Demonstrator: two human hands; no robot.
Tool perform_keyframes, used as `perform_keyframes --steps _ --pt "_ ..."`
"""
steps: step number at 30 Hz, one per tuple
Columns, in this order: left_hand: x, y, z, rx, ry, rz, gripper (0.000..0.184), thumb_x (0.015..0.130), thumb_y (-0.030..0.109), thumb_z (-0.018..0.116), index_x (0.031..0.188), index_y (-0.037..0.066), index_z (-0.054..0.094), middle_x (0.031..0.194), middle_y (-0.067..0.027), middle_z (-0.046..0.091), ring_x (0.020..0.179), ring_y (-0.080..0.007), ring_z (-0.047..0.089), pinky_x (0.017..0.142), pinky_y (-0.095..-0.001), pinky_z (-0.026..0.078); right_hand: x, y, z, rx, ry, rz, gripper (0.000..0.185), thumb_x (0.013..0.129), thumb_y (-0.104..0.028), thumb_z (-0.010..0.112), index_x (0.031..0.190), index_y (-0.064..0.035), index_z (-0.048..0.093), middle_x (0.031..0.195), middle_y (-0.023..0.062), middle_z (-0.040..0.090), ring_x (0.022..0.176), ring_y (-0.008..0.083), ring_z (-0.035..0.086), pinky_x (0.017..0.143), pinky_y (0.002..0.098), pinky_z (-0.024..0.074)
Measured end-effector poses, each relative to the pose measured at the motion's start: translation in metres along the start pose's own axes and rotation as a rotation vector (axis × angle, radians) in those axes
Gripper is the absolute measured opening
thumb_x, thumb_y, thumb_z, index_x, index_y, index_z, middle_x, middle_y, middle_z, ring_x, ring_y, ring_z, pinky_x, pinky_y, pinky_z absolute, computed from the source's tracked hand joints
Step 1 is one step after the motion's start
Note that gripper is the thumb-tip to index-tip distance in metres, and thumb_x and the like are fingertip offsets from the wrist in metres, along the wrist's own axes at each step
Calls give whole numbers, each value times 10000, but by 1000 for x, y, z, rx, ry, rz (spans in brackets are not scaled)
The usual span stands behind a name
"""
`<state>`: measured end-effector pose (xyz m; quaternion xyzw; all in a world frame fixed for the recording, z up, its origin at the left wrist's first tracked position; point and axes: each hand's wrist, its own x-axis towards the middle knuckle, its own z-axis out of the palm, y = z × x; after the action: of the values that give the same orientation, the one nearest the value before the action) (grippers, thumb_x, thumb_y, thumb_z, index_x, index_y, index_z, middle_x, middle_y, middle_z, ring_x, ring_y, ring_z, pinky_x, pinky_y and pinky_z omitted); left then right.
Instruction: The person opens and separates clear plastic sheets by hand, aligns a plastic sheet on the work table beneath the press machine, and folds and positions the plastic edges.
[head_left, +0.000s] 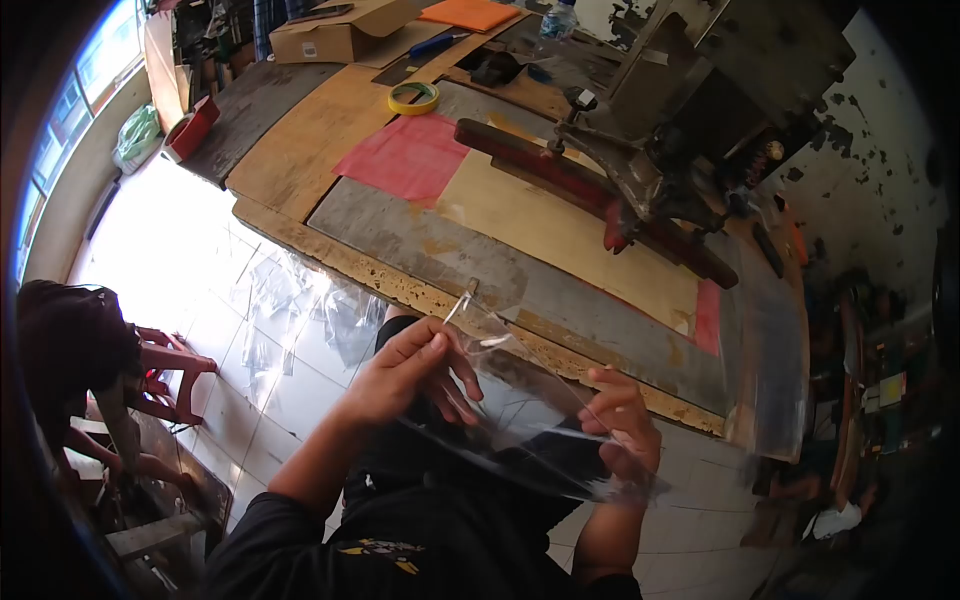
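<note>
Plastic, clear and glossy: pinching the left end of the sheet in the left grip; touching its right end with the right grip, cannot tell whether clamped or loose; holding it close to the near edge of the surface; farther off, a pale yellow panel under a red bar; farther left, a red panel and a yellow tape roll.

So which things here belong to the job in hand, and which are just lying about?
Job in hand: plastic sheet, pinched in the left hand; possibly the machine's red bar.

Apparently lying about: tape roll, cardboard box, bottle.
</note>
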<state>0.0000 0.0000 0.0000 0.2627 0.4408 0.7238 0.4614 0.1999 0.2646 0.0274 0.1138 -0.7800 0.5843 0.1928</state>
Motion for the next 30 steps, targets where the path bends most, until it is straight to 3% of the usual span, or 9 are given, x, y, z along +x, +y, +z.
perform_keyframes --steps 2,3,5,7,9,11,19,25,30 --pt "-1 5 0 -27 61 70 290 1148 361 346 1209 108 474 962 -223 733 827 -379 775 633 -378 637 -4 -1 -11 -141 85 -77 311 1016 -365 640 1027 -56 677 1115 123 707 1418 386 488 1235 549 172" --pt "-10 13 -7 -11 75 47 290 1148 361 346 1209 108 474 962 -223 733 827 -379 775 633 -378 637 -7 -1 -4 -114 98 -71 311 1016 -365 640 1027 -56 677 1115 123 707 1418 386 488 1235 549 172" --pt "-11 18 -12 -46 163 194 286 1151 344 326 1202 105 476 983 -231 723 867 -393 771 635 -389 638 -12 -15 -18 -311 327 -35 258 1052 -300 605 985 -57 660 1028 110 706 1124 316 672 1073 471 443" --pt "-13 21 -23 -157 254 276 283 1150 333 322 1228 98 460 1043 -244 700 990 -445 747 665 -443 654 -58 -12 -43 -259 733 175 268 1069 -290 596 995 -40 655 920 70 681 770 157 636 731 303 512" --pt "-17 31 -27 -200 408 296 281 1148 324 330 1248 93 457 1049 -230 698 1007 -450 743 684 -462 661 -71 -32 -71 -364 816 145 292 1068 -309 616 988 -29 646 846 29 633 614 46 466 539 213 343" --pt "-21 33 -43 -215 454 325 291 1145 330 353 1232 87 485 1058 -217 698 1019 -436 744 689 -442 664 -98 -47 -98 -492 915 209 270 1091 -268 581 1050 -3 610 688 -53 417 579 41 316 520 248 274" --pt "-35 25 -69 270 157 328 239 1124 288 455 1148 56 508 1064 -289 705 913 -391 767 705 -392 645 -123 -85 -109 -675 826 140 384 1081 -372 589 935 -17 565 794 37 496 637 87 448 585 235 385" --pt "-32 4 -42 -394 -95 395 157 1096 215 500 1186 86 506 1315 -365 600 1161 -542 658 919 -582 588 -125 -95 -113 -779 837 81 375 1090 -377 565 967 -23 571 852 58 517 741 122 512 660 260 461" --pt "-26 1 -43 -117 -358 246 561 940 38 755 1431 9 485 1358 -336 602 1205 -362 679 965 -420 575 -143 -108 -114 -656 969 -33 416 1083 -436 542 1009 -27 556 899 61 501 793 160 514 718 293 460"
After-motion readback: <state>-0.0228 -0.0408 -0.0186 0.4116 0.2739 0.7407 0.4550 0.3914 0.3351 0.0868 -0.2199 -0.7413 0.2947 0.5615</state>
